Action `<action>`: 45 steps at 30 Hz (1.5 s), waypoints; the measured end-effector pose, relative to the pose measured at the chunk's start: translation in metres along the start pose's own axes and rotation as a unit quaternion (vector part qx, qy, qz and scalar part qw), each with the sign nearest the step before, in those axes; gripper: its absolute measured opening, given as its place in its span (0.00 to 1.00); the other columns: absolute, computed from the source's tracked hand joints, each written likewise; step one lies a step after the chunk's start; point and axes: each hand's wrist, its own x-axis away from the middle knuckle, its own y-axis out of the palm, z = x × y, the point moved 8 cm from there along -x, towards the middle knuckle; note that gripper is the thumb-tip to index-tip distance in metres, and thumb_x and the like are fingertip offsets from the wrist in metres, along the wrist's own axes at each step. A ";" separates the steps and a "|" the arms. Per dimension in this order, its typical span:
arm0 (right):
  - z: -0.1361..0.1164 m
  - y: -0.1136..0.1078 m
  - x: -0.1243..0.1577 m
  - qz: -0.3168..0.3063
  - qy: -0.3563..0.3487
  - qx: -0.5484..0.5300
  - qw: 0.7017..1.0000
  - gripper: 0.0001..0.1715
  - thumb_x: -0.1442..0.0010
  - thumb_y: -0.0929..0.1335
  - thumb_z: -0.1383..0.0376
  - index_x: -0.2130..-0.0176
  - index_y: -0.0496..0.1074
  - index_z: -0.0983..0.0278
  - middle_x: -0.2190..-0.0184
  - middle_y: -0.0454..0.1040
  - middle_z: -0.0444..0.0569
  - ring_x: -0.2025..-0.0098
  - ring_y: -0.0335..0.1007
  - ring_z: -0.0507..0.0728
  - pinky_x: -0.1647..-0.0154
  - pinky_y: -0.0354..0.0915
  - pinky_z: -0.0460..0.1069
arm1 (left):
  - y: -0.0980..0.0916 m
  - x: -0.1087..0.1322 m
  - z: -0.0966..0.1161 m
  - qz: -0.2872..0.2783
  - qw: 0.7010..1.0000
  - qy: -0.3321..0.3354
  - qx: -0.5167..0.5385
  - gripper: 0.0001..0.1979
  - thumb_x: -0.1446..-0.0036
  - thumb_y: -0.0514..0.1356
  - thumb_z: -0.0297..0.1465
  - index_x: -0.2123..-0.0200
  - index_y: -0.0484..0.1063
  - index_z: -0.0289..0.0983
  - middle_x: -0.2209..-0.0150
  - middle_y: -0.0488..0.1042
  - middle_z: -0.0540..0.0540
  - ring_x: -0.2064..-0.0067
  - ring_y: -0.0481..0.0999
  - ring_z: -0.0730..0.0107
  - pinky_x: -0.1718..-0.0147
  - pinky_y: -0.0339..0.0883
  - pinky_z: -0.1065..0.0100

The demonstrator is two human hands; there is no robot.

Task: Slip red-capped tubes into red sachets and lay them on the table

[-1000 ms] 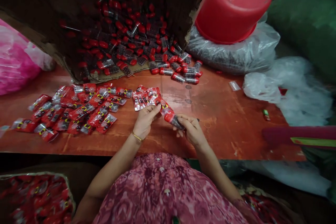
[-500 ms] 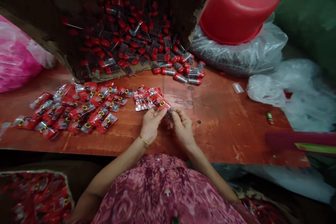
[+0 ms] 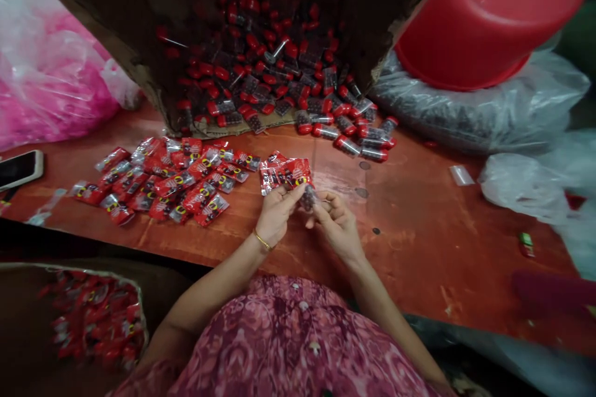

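Observation:
My left hand (image 3: 275, 217) and my right hand (image 3: 336, 223) meet over the reddish table (image 3: 419, 223) near its front edge. Both pinch one small red packet (image 3: 303, 189) with a dark tube inside it. Just beyond the fingers lies a short stack of flat red packets (image 3: 279, 172). A spread of filled red packets (image 3: 172, 181) covers the table to the left. At the back, a tipped cardboard box (image 3: 195, 25) spills many red-capped tubes (image 3: 298, 87).
An upturned red basin (image 3: 484, 18) rests on a clear bag of dark contents (image 3: 488, 111) at the back right. A pink plastic bag (image 3: 51, 80) and a phone (image 3: 18, 169) are at the left. A basket of red packets (image 3: 93, 322) sits below the table's left.
The packet was stretched between my hands; they have drawn together, bunching it near the stack. The camera has shifted, bringing the phone into view.

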 end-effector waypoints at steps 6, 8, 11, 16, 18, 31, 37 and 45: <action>0.009 0.007 -0.025 0.024 -0.036 0.089 0.995 0.19 0.50 0.68 0.50 0.71 0.60 0.60 0.83 0.66 0.37 0.83 0.62 0.50 0.82 0.61 0.45 | -0.020 0.003 0.005 0.024 0.999 -0.038 -0.005 0.17 0.65 0.70 0.37 0.74 0.71 0.33 0.78 0.73 0.51 0.76 0.71 0.77 0.73 0.64 0.74; -0.002 -0.001 -0.041 0.036 -0.083 0.217 0.972 0.17 0.45 0.64 0.50 0.70 0.64 0.61 0.79 0.69 0.43 0.77 0.66 0.52 0.75 0.64 0.48 | -0.043 -0.001 0.025 0.073 0.997 -0.015 0.000 0.13 0.60 0.69 0.34 0.72 0.72 0.34 0.73 0.76 0.49 0.70 0.75 0.75 0.66 0.66 0.73; -0.024 -0.033 -0.071 0.119 -0.137 0.450 0.874 0.18 0.40 0.60 0.55 0.61 0.69 0.65 0.65 0.74 0.55 0.62 0.69 0.60 0.60 0.63 0.54 | -0.087 -0.009 0.063 0.177 0.983 0.027 0.041 0.08 0.47 0.60 0.36 0.71 0.72 0.37 0.68 0.78 0.48 0.64 0.77 0.73 0.60 0.67 0.71; -0.032 -0.071 -0.112 0.171 -0.151 0.637 0.736 0.24 0.41 0.61 0.64 0.46 0.62 0.71 0.43 0.63 0.62 0.44 0.56 0.68 0.47 0.52 0.61 | -0.119 -0.007 0.100 0.275 0.939 0.131 0.159 0.18 0.38 0.45 0.40 0.68 0.71 0.37 0.62 0.78 0.44 0.55 0.75 0.74 0.57 0.68 0.73; -0.027 -0.075 -0.114 0.159 -0.169 0.638 0.734 0.21 0.41 0.60 0.66 0.49 0.65 0.69 0.45 0.65 0.60 0.46 0.58 0.67 0.48 0.52 0.62 | -0.110 -0.006 0.091 0.250 0.947 0.100 0.173 0.21 0.38 0.44 0.41 0.67 0.71 0.34 0.63 0.78 0.42 0.56 0.76 0.73 0.58 0.69 0.73; -0.017 -0.081 -0.002 0.086 -0.336 0.447 0.825 0.18 0.53 0.60 0.77 0.66 0.70 0.61 0.60 0.76 0.50 0.54 0.69 0.59 0.50 0.61 0.60 | 0.016 -0.052 0.048 -0.024 0.627 0.236 -0.742 0.10 0.48 0.60 0.33 0.61 0.77 0.42 0.44 0.68 0.44 0.39 0.59 0.51 0.42 0.49 0.47; -0.031 -0.069 0.015 0.172 -0.343 0.392 0.836 0.08 0.46 0.64 0.72 0.69 0.71 0.62 0.65 0.76 0.50 0.59 0.69 0.57 0.55 0.64 0.56 | 0.013 -0.056 0.032 0.001 0.556 0.262 -0.789 0.12 0.43 0.55 0.36 0.63 0.78 0.43 0.45 0.69 0.43 0.39 0.57 0.50 0.42 0.47 0.45; -0.006 -0.022 -0.031 0.118 -0.131 0.188 0.966 0.18 0.46 0.66 0.54 0.62 0.70 0.65 0.68 0.74 0.48 0.69 0.68 0.53 0.65 0.66 0.49 | 0.023 -0.014 0.048 0.042 0.596 0.349 -0.722 0.13 0.43 0.54 0.36 0.62 0.78 0.43 0.43 0.66 0.41 0.37 0.54 0.49 0.41 0.42 0.41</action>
